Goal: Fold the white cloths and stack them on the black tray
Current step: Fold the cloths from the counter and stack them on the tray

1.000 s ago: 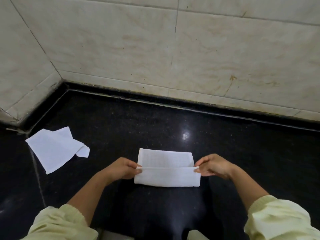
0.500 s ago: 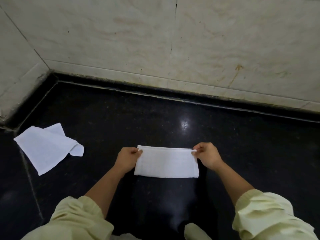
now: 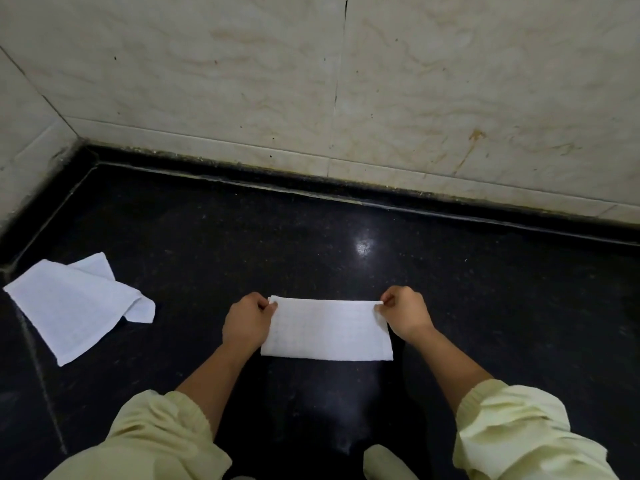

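Observation:
A white cloth [image 3: 327, 329], folded into a long flat rectangle, lies on the black stone surface in front of me. My left hand [image 3: 246, 322] pinches its far left corner. My right hand [image 3: 406, 313] pinches its far right corner. Both hands rest at the cloth's far edge, where the folded-over edge meets the lower layer. A second white cloth [image 3: 74, 306] lies loosely rumpled at the left, with one corner turned over. No black tray is in view.
The black polished surface [image 3: 346, 244] runs back to a pale marble-tiled wall [image 3: 346, 81] and a side wall at the left. A raised black strip [image 3: 311, 188] lines the foot of the wall. My pale yellow sleeves fill the bottom corners.
Both hands carried the cloth's near edge away from me and laid it on the far edge, folding the cloth in half. Since half a second ago the hands have barely moved.

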The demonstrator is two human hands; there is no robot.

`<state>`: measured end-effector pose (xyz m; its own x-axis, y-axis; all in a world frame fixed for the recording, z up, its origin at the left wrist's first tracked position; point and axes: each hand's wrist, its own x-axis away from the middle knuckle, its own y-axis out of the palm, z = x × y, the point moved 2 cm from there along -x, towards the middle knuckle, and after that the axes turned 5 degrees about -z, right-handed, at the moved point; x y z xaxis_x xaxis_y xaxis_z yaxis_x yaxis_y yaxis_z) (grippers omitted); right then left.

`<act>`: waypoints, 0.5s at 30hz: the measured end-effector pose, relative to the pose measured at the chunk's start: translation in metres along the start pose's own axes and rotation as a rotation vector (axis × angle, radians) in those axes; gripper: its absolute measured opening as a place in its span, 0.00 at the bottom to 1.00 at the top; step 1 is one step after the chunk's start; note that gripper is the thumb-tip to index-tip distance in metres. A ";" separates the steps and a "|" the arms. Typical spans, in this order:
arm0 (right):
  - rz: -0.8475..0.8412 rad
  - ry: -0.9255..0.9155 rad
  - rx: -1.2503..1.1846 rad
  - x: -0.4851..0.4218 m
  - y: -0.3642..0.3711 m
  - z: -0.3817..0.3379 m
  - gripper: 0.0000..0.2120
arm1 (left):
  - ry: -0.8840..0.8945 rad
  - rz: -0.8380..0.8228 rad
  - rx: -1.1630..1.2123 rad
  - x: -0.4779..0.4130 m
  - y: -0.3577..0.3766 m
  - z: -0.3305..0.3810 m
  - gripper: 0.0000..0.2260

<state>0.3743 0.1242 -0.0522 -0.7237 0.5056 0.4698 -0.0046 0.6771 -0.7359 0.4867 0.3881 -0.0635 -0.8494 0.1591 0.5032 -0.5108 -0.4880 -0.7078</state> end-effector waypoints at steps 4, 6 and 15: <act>0.011 0.045 0.057 0.006 -0.001 0.001 0.07 | 0.002 0.015 -0.050 0.002 -0.001 -0.003 0.09; 0.018 0.069 0.085 0.010 -0.006 0.004 0.10 | 0.007 0.022 -0.080 0.006 -0.004 -0.004 0.10; -0.199 0.080 -0.093 0.053 -0.008 0.028 0.24 | 0.111 0.102 0.021 0.054 0.006 -0.025 0.17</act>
<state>0.3163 0.1308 -0.0354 -0.6581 0.3952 0.6409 -0.0753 0.8124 -0.5783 0.4342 0.4149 -0.0527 -0.9068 0.2008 0.3706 -0.4190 -0.5244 -0.7412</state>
